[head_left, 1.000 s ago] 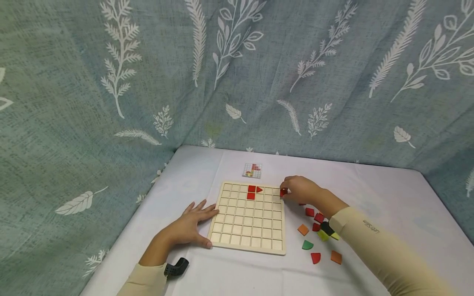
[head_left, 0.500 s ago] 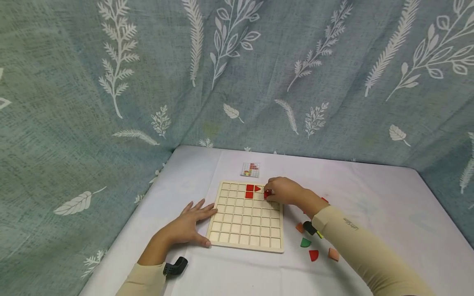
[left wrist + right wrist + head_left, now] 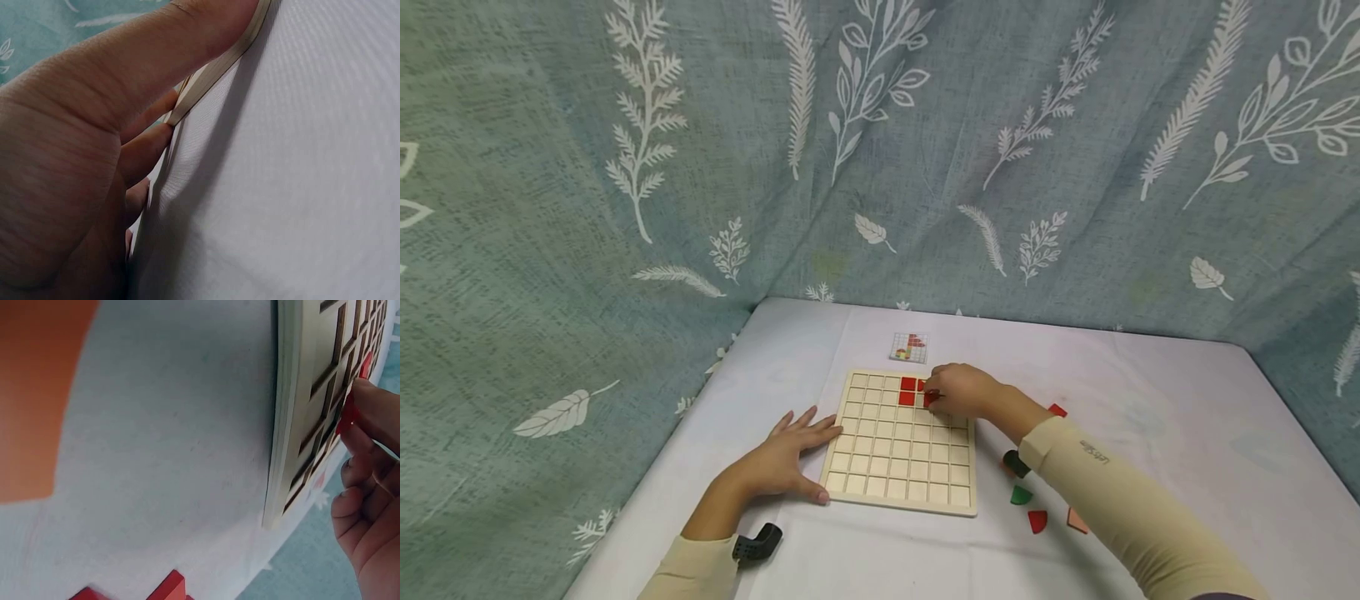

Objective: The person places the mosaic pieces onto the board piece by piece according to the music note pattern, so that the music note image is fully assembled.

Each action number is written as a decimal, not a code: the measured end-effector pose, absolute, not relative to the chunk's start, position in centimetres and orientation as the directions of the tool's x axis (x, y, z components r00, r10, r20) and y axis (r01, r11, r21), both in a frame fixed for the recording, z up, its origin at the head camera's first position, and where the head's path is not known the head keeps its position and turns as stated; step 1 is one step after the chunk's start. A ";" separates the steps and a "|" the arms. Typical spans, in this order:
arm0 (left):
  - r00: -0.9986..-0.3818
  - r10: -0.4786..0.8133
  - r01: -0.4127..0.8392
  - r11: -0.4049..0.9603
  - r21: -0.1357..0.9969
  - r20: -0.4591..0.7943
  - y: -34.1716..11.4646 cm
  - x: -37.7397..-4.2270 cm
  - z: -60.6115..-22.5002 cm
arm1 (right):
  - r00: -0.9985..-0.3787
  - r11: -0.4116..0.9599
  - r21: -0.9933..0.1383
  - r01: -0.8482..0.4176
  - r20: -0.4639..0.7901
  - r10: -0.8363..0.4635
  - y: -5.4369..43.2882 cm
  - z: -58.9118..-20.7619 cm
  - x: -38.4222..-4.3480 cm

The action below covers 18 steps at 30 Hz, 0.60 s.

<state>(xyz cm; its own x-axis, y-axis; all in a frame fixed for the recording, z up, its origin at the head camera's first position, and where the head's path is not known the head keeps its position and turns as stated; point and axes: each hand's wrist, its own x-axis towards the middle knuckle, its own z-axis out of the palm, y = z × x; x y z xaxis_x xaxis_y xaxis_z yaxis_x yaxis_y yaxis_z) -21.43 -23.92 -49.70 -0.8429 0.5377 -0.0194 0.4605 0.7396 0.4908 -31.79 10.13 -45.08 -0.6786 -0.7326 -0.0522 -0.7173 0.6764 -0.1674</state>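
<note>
A wooden grid board (image 3: 895, 458) lies on the white table. Its upper rows hold two red square tiles (image 3: 907, 398), one above the other, and a red triangle mostly covered by my right hand (image 3: 964, 390). That hand pinches another red tile (image 3: 930, 398) between thumb and fingers, over the cells right of the lower square. The right wrist view shows the pinched red tile (image 3: 347, 415) at the grid surface; its full outline is hidden. My left hand (image 3: 784, 457) rests at the board's left edge with fingers spread, thumb near the lower-left corner.
Behind the board lies a small printed pattern card (image 3: 909, 347). Loose pieces lie right of the board: a green quarter-round (image 3: 1021, 496), a red quarter-round (image 3: 1037, 522), an orange tile (image 3: 1077, 521) and a red tile (image 3: 1057, 410). My right forearm covers others.
My right hand has carried the red tile leftward from the board's right edge to beside the lower red square. My left hand has stayed at the board's left edge.
</note>
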 end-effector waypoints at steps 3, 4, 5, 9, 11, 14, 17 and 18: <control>-0.845 0.535 0.457 0.743 0.489 -0.022 -23.9 -21.5 -49.7 | -0.674 0.672 -0.174 -0.720 -0.059 -0.737 9.9 -45.2 -31.9; -0.844 0.535 0.458 0.742 0.489 -0.022 -24.0 -21.5 -49.7 | -0.672 0.669 -0.179 -0.721 -0.058 -0.739 9.8 -45.3 -31.9; -0.845 0.534 0.457 0.745 0.486 -0.024 -24.0 -21.5 -49.8 | -0.670 0.668 -0.180 -0.722 -0.059 -0.740 9.8 -45.3 -31.9; -0.845 0.534 0.455 0.744 0.490 -0.027 -24.0 -21.5 -49.8 | -0.669 0.666 -0.185 -0.722 -0.057 -0.741 9.5 -45.3 -32.0; -0.845 0.534 0.453 0.744 0.492 -0.029 -23.9 -21.5 -49.8 | -0.671 0.670 -0.171 -0.722 -0.058 -0.739 9.4 -45.4 -32.0; -0.845 0.533 0.453 0.745 0.490 -0.029 -23.9 -21.5 -49.7 | -0.677 0.676 -0.157 -0.720 -0.054 -0.734 9.1 -45.5 -32.0; -0.847 0.531 0.452 0.748 0.486 -0.029 -23.9 -21.5 -49.8 | -0.683 0.681 -0.156 -0.716 -0.050 -0.729 8.9 -45.6 -32.0; -0.847 0.530 0.452 0.749 0.485 -0.029 -23.9 -21.5 -49.8 | -0.685 0.683 -0.154 -0.714 -0.051 -0.727 8.8 -45.7 -32.0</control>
<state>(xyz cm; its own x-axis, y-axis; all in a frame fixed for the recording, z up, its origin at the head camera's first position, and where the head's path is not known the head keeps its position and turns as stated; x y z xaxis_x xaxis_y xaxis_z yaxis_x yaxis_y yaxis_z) -21.52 -23.88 -49.78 -0.8472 0.5305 -0.0294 0.4521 0.7488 0.4846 -32.04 8.83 -45.68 -0.6850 -0.7267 -0.0506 -0.7136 0.6834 -0.1541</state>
